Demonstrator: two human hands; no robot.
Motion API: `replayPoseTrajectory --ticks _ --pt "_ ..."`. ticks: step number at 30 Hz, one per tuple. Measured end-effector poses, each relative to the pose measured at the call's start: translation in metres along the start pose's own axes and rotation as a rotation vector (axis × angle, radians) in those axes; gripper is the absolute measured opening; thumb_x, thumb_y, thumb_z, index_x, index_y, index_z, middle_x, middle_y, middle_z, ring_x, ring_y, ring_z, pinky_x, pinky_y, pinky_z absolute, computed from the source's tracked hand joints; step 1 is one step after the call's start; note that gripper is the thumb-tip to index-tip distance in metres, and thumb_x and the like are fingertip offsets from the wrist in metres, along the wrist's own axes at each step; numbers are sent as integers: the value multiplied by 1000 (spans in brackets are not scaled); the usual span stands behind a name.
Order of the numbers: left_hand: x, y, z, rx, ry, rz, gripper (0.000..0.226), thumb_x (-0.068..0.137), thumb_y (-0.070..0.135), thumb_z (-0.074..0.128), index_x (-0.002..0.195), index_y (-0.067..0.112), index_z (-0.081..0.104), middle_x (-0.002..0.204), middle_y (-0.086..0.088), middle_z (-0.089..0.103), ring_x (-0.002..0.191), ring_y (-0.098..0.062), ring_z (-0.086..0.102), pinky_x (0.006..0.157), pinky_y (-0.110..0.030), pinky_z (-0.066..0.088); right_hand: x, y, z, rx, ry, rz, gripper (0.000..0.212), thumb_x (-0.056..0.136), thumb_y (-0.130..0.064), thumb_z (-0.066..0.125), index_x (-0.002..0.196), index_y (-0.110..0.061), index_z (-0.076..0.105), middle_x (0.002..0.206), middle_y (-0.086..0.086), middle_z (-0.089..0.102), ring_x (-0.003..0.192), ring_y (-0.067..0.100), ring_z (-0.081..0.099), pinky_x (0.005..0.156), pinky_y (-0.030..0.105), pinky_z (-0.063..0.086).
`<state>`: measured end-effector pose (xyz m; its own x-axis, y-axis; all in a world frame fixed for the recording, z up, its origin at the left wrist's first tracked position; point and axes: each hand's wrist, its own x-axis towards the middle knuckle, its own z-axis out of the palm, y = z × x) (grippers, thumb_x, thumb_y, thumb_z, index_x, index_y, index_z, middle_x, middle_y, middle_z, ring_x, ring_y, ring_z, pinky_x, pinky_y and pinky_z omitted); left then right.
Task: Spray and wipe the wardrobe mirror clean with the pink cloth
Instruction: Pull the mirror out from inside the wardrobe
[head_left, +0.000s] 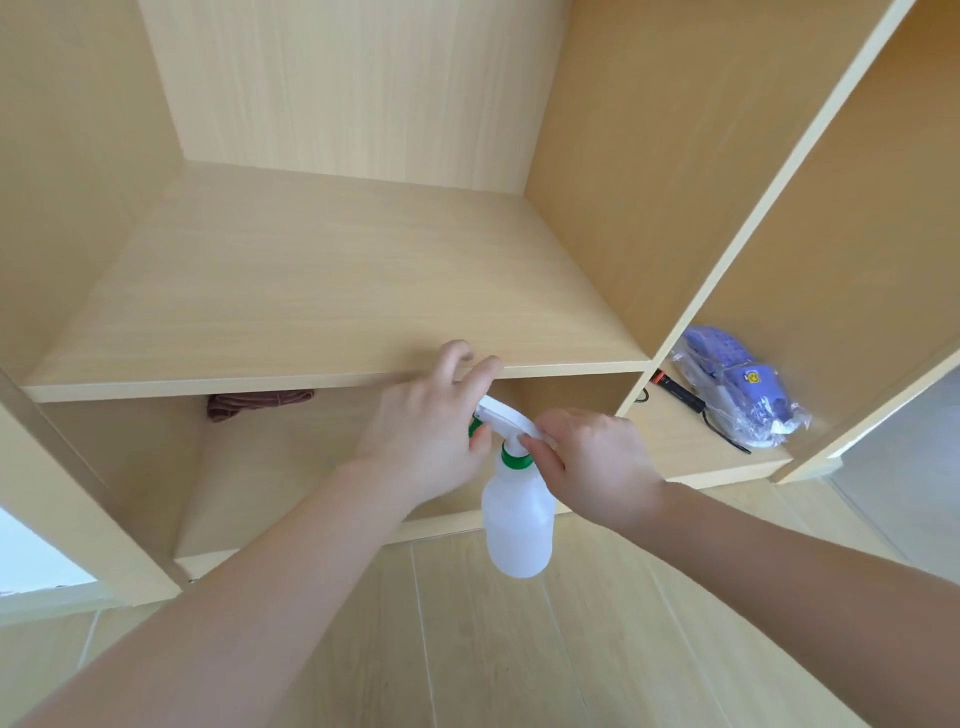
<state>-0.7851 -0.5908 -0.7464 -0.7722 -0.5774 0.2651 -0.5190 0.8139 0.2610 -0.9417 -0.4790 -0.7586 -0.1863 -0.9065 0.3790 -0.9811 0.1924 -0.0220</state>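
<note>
both hands are on the spray bottle (516, 525), which hangs in the air in front of the open wardrobe: the right hand (592, 462) pinches the white spray head at the neck above the green collar, and the left hand (431, 431) curls its fingers about the nozzle end, so this looks like the step of readying the sprayer, perhaps turning the nozzle, before any spraying. the pink cloth (260, 404) lies bunched at the back of the lower compartment under the wide shelf (332, 291), well apart from the hands. no mirror shows clearly; a pale panel at the right edge may be a door. next the bottle must be aimed at the glass and the cloth fetched. the wardrobe is light wood; a side cubby holds bagged purple shoes (737, 384) and a dark corded tool (680, 397), and the floor (493, 649) is pale planks.
</note>
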Motion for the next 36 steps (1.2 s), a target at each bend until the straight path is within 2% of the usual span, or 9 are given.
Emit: replayPoseTrajectory --ticks 3,6,9,11,17,21,27,30,36 --pt "11 4 -31 18 -63 87 45 88 31 46 132 37 39 144 17 32 85 -17 62 65 -28 39 12 -1 -34 14 94 -119 34 86 -35 41 61 -13 50 52 -8 39 43 17 31 38 21 19" --pt "20 11 -67 56 -46 129 35 86 23 43 120 29 48 117 12 53 83 -19 56 66 -30 38 32 -5 -65 21 203 -217 32 88 -31 42 66 -11 53 54 -3 47 45 17 30 44 22 19" --pt "34 20 -108 147 32 131 24 84 24 41 108 22 46 100 6 50 74 -22 47 63 -32 32 55 -12 -95 20 271 -255 33 90 -30 41 69 -9 56 58 -1 52 46 21 43 47 22 21" --pt "43 24 -136 185 64 132 20 86 31 41 103 22 45 95 6 49 72 -21 45 63 -32 32 71 -14 -117 8 300 -255 33 91 -29 40 70 -9 57 59 0 53 48 23 48 47 23 22" --pt "76 38 -254 227 52 73 39 88 63 40 103 27 44 96 11 49 77 -16 49 64 -31 32 133 -29 -218 98 322 -251 30 93 -26 40 72 -10 53 61 1 51 50 23 46 51 25 26" --pt "103 59 -368 253 39 36 38 85 65 44 93 28 42 90 12 47 73 -12 49 62 -29 32 179 -44 -318 124 301 -237 26 93 -26 42 74 -13 55 65 -1 53 55 21 47 54 25 29" --pt "157 112 -593 259 34 65 42 87 64 42 99 24 48 92 11 48 71 -13 47 63 -28 31 271 -62 -536 131 295 -218 29 93 -30 40 72 -15 55 65 -1 54 56 23 51 50 32 45" --pt "182 135 -692 272 54 96 43 89 62 35 101 23 48 93 11 49 73 -15 48 62 -29 30 312 -68 -636 125 294 -230 34 94 -31 35 72 -14 55 65 0 55 57 24 52 52 30 43" --pt "216 162 -820 279 170 174 36 97 51 27 101 22 48 97 10 52 76 -16 49 66 -30 34 349 -60 -779 37 301 -189 50 93 -48 24 85 -17 62 77 -1 60 72 25 56 61 35 46"
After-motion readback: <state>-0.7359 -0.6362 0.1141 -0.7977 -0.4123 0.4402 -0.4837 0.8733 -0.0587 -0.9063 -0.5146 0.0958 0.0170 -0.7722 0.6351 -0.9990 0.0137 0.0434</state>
